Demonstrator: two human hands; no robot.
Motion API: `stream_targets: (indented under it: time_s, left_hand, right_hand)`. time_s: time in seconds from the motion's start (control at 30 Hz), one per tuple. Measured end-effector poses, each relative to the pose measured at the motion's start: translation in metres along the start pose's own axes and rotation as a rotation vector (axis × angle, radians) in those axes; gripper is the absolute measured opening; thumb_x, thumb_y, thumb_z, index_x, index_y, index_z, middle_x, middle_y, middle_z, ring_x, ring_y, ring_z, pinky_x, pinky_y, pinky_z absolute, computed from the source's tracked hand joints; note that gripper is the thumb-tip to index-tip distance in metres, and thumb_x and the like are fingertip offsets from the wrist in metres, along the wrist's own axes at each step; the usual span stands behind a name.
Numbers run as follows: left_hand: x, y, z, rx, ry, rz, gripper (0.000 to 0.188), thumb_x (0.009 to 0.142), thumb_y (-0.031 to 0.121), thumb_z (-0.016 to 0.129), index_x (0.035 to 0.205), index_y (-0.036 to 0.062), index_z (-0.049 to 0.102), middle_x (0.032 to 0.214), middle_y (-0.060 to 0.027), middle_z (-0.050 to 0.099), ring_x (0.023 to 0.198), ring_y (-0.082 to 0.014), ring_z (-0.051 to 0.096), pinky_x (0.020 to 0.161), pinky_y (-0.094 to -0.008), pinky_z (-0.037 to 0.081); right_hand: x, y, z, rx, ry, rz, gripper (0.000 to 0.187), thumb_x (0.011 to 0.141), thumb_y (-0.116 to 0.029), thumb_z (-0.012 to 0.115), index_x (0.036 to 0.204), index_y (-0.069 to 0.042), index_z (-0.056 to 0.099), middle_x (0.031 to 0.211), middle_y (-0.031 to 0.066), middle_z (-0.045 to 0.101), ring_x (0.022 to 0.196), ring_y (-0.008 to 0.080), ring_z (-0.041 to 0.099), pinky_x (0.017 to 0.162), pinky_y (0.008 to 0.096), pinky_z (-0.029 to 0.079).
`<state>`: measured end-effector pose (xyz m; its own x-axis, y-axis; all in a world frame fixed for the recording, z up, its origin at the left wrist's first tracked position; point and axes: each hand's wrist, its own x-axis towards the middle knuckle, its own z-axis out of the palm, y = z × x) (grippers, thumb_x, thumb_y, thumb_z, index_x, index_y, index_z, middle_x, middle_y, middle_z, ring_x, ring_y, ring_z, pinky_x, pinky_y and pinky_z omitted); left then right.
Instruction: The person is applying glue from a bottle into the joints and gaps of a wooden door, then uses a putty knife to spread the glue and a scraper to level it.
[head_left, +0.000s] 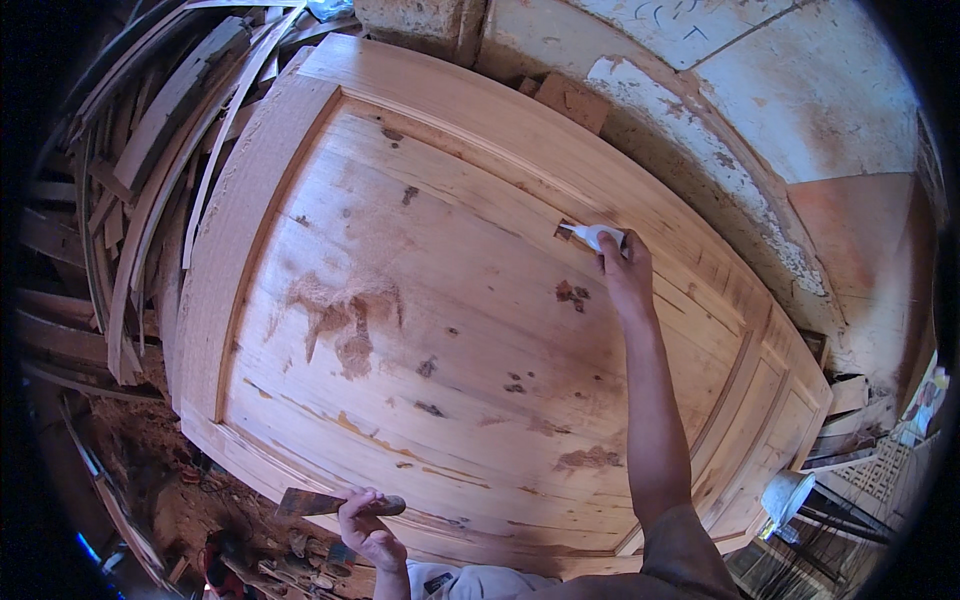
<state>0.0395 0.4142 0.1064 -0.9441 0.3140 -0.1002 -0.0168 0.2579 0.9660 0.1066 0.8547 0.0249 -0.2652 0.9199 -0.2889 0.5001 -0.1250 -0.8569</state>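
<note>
Big wooden panel door [490,280] lying flat, fills most of the view. Right hand [625,265] stretched over far right part, grasping a small white bottle [600,236], nozzle pointing left at a dark notch [566,234] in the wood; too small to tell if tip touches. Left hand [368,530] at near left edge, fingers wrapped round a flat scraper [312,503], blade pointing left. Sawdust [352,305] patchy on the door's left half, dark knots and yellowish filler streaks [345,422] around. Scrap wood strips [160,150] piled far left, whitish wall [800,110] far right, white bucket [787,493] near right beside the door.
</note>
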Motion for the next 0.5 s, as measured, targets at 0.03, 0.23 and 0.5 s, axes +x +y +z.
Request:
stream_targets:
  time_s: [0.03,0.23,0.5]
  left_hand:
    - [0.0,-0.001,-0.001,0.001,-0.001,-0.001,0.076,0.083,0.069,0.056,0.109,-0.0014,0.053,0.099,-0.0113,0.052,0.087,-0.0186,0.055,0.079,-0.0311,0.046]
    - [0.003,-0.001,-0.002,0.012,0.007,-0.01,0.076,0.083,0.07,0.055,0.109,-0.0019,0.052,0.096,-0.011,0.053,0.088,-0.0187,0.056,0.079,-0.031,0.045]
    - [0.003,-0.004,-0.005,-0.002,0.004,-0.007,0.075,0.083,0.069,0.057,0.109,-0.0012,0.053,0.1,-0.0114,0.05,0.088,-0.0188,0.055,0.079,-0.0304,0.045]
  right_hand:
    - [0.001,0.0,0.001,0.002,0.0,-0.008,0.023,0.095,-0.023,0.06,0.097,0.0,0.059,0.076,0.0014,0.054,0.065,0.0079,0.05,0.058,0.0238,0.041]
    - [0.003,0.001,0.006,-0.015,-0.002,0.029,0.023,0.095,-0.023,0.061,0.097,0.0,0.059,0.077,0.0013,0.055,0.065,0.008,0.051,0.059,0.0235,0.043]
    - [0.007,0.003,0.016,-0.001,0.022,-0.059,0.025,0.092,-0.024,0.063,0.093,0.001,0.06,0.072,0.006,0.06,0.062,0.0132,0.053,0.059,0.0298,0.044]
